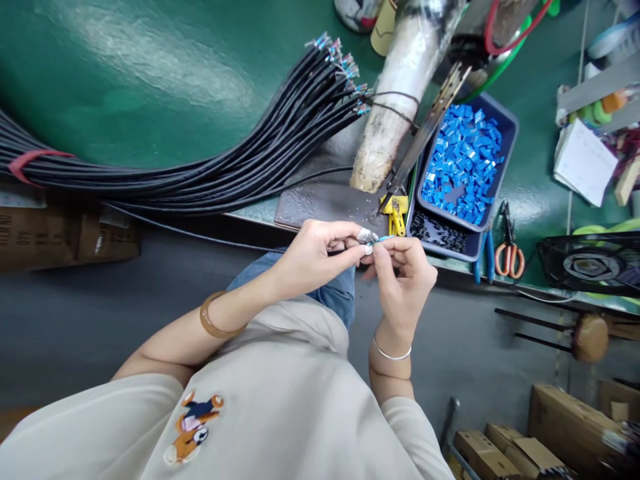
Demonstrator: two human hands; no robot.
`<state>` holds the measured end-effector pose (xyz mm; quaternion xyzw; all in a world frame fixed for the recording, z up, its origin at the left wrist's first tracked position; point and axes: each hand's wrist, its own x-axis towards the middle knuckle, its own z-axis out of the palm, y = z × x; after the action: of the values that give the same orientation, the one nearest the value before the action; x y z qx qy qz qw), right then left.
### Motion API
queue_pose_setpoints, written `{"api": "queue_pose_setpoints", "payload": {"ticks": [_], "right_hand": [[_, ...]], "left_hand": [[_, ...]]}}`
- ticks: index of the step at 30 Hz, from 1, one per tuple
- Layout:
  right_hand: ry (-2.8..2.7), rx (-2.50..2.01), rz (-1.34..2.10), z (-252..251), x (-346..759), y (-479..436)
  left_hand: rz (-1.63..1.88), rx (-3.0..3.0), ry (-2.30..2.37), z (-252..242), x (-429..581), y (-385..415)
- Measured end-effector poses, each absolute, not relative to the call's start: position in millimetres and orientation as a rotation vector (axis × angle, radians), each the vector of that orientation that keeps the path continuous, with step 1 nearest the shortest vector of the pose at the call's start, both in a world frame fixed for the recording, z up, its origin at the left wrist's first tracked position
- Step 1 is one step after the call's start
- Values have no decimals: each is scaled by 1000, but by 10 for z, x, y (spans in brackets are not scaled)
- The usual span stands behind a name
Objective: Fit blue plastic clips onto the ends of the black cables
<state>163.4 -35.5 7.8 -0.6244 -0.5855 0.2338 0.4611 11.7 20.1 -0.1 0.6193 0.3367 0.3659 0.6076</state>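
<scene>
The left hand's fingers gripped a black cable near its end, while the right hand's fingers pinched its blue wires. Just beyond the fingers was a yellow tool; farther right, blue pieces; farther left, a cable bundle on the counter.

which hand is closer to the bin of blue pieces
Right: the right hand is just short of the bin of blue pieces, to its left; the left hand is farther left.
</scene>
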Motion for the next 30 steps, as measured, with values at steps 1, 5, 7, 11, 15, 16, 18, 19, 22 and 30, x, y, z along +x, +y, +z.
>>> {"api": "queue_pose_setpoints", "payload": {"ticks": [1,5,7,11,15,16,18,19,22,30], "right_hand": [[-1370,-1499,629,85,1641,-352],[-1140,-1223,392,110,1677,-323],[-1098,-1131,281,102,1678,-312],[-1184,-1279,134,26,1646,-330],[-1414,-1329,12,-88,1643,-316],[-1465,-1328,2,-110,1645,-299],[-1529,-1309,2,-142,1645,-255],[-1544,-1297,8,-152,1640,-233],[-1572,-1275,-14,-169,1623,-181],[-1546,-1278,33,-170,1628,-135]], "left_hand": [[873,1438,789,-13,114,185],[982,1420,895,-49,130,160],[964,1340,906,-43,145,185],[888,1219,818,10,159,269],[880,1197,795,52,177,322],[884,1198,796,56,185,329],[901,1207,807,56,206,343],[915,1214,815,53,217,351],[967,1242,848,40,247,375],[980,1314,922,40,282,418]]}}
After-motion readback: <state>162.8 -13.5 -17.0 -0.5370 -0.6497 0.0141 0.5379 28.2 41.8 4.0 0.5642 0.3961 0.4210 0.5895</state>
